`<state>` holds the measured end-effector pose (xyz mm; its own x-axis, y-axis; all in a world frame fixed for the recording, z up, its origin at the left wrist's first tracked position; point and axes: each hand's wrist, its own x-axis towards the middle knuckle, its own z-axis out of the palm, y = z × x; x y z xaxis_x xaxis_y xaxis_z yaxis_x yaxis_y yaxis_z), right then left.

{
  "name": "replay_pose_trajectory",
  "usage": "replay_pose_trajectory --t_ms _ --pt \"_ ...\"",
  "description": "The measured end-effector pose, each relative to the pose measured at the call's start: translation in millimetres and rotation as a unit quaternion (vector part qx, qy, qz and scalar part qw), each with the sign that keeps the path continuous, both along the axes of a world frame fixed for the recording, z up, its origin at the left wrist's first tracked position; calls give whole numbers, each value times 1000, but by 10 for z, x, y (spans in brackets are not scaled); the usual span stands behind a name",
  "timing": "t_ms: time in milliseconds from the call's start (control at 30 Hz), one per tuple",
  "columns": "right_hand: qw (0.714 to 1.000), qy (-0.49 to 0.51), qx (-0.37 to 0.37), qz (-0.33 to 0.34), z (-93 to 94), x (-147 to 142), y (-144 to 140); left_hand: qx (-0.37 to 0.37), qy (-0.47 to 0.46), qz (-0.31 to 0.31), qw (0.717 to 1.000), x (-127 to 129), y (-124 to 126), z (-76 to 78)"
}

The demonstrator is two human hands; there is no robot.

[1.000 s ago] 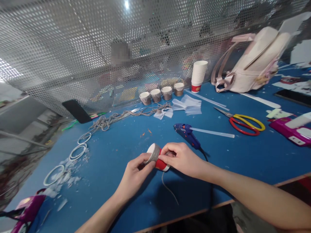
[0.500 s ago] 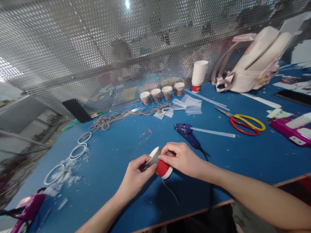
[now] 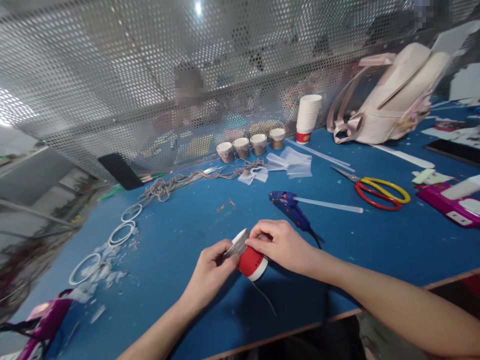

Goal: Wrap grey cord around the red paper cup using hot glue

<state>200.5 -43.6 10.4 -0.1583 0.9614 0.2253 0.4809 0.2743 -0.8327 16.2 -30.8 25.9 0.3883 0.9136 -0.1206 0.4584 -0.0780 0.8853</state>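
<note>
Fingers: left hand [image 3: 210, 270] pinching grey-wrapped end of red cup [image 3: 250, 261]; right hand [image 3: 281, 245] pressing cord onto it
Cup: tipped sideways, just above blue tabletop [image 3: 187, 220]
Cord tail [image 3: 262, 296]: trailing below cup
Glue gun [image 3: 290, 207]: just behind right hand

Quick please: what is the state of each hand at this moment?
Left hand: closed on the grey cord-wrapped end of the red paper cup.
Right hand: closed on the same cup, fingertips pressing at the cord.
</note>
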Motion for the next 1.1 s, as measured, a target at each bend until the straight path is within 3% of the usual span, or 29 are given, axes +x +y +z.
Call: replay_pose_trajectory --t_ms 367,700,900,1000,1100 --pt "1000 0 9 0 -21 -1 16 24 -3 12 1000 -21 11 -30" --pt "1000 -2 -1 -2 -33 2 26 -13 -45 1 999 -47 22 -53" --pt "999 16 -34 29 112 85 -27 38 -23 57 997 -61 92 -38" --pt "994 -47 -25 96 209 137 -145 73 -11 81 994 -76 148 -36" --pt "975 -171 36 140 219 215 -273 89 -15 92 992 -90 184 -37"
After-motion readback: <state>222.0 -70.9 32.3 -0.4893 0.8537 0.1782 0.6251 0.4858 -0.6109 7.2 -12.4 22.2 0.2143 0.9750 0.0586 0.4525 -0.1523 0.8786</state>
